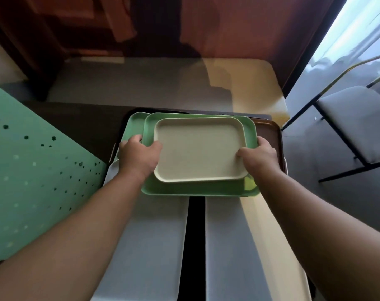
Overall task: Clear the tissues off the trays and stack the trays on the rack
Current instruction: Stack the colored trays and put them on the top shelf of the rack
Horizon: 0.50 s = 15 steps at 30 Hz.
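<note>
A cream tray (pixel 198 148) lies inside a larger green tray (pixel 193 189). My left hand (pixel 139 156) grips the left side of this pair, thumb over the cream tray's rim. My right hand (pixel 258 156) grips the right side the same way. Under them sits a second green tray (pixel 132 124), shifted left, and a brown tray (pixel 269 129) shows at the right, all on a dark stack on the rack. No tissues are visible on the trays.
Two long white trays (pixel 150 246) (pixel 234 246) lie side by side below my arms with a dark gap between them. A green perforated panel (pixel 32 174) stands at the left. A grey-seated chair (pixel 356 124) is at the right, a pale table (pixel 163 81) beyond.
</note>
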{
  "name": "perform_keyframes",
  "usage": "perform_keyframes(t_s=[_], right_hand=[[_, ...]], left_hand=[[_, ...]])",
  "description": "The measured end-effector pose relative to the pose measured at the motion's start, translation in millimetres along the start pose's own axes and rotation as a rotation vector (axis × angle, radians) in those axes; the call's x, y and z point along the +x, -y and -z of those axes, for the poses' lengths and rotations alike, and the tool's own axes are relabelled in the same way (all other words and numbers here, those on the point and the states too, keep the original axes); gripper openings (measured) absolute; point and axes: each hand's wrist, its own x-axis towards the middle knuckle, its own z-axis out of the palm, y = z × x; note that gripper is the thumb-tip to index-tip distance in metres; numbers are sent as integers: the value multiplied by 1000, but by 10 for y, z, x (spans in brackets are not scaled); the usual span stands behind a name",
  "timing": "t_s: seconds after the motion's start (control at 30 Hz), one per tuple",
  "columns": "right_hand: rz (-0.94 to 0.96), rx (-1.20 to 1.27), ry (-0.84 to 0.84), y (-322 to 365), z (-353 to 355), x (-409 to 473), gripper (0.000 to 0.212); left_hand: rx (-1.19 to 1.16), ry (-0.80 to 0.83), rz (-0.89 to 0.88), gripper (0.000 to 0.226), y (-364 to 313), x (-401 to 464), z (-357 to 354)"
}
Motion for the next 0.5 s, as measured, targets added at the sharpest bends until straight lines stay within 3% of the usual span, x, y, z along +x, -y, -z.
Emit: perform_keyframes(t_s=[0.2, 0.37, 0.5], right_hand=[[-27, -85, -17, 2, 4, -9, 59], [-31, 23, 82, -29, 29, -4, 75], [-6, 4, 133, -34, 34, -22, 77]], left_hand=[[15, 49, -14, 73, 43, 15, -33], [94, 83, -30, 73, 71, -22, -25], [176, 134, 28, 81, 116, -78, -46]])
